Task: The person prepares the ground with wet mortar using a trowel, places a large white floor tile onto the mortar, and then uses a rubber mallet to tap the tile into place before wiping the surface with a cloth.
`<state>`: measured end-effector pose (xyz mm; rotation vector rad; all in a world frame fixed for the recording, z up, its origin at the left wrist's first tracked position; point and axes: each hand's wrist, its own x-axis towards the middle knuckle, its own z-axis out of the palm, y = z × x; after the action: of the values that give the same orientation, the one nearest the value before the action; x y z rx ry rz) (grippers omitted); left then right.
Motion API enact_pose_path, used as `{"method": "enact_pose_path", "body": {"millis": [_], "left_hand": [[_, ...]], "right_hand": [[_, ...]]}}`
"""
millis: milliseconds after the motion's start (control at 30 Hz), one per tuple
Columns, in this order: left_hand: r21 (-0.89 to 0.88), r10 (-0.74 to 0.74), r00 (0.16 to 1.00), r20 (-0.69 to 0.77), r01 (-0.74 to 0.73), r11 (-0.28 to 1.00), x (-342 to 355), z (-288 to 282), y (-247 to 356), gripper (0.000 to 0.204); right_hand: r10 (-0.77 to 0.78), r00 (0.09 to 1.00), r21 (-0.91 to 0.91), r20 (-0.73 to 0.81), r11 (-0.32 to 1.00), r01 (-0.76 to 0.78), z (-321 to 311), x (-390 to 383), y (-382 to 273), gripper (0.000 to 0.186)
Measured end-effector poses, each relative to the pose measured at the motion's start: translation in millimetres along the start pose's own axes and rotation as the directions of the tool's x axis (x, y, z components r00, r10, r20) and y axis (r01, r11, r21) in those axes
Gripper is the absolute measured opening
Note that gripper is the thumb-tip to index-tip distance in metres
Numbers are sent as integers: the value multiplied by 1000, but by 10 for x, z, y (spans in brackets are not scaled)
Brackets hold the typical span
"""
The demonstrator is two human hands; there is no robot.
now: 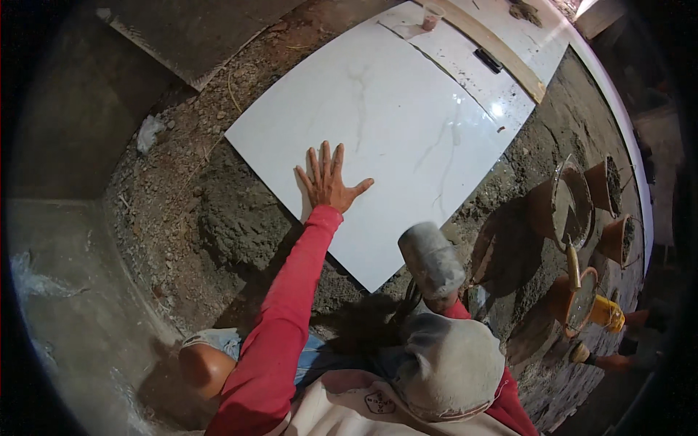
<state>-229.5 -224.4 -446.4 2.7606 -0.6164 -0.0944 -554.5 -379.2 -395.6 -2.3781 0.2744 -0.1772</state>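
My left hand [333,185] lies flat with fingers spread on a large white veined tile [392,123]. In my right hand [441,301] is a mallet [430,256] with a thick, worn grey head, held close to the tile's near right edge. The mallet's handle and most of the right fingers are hidden behind its head. A dusty, pale rounded shape [451,363] covers part of my right forearm. Wet grey mortar [247,218] shows beneath and beside the tile's left edge.
Several orange-brown buckets [539,207] stand at the right, one with a wooden-handled trowel [573,265]. Another person's limb [614,362] shows beyond them. A clear cup [432,17], a black tool [488,60] and a wooden strip [502,47] lie toward the far tiles.
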Motion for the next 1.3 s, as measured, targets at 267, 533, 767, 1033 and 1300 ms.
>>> {"method": "enact_pose_path", "body": {"millis": [267,533,767,1033,1300], "left_hand": [[37,-3,994,-111,8,999,-52,-17,-158,114],[-87,-21,994,-110,12,996,-80,-16,-245,115],[-83,10,998,-61,-15,996,92,-29,-55,116],[29,10,980,-201,-4,1000,39,261,-390,115],[38,5,985,-174,2,999,-33,188,-421,118]], "right_hand": [[-150,985,-6,-88,989,150,78,264,-121,24],[138,989,83,-52,988,-133,172,135,-274,26],[105,993,-18,-48,994,-105,-9,200,-286,35],[253,964,-100,86,964,-245,26,292,-321,27],[196,979,52,49,979,-198,-13,409,-480,25]]}}
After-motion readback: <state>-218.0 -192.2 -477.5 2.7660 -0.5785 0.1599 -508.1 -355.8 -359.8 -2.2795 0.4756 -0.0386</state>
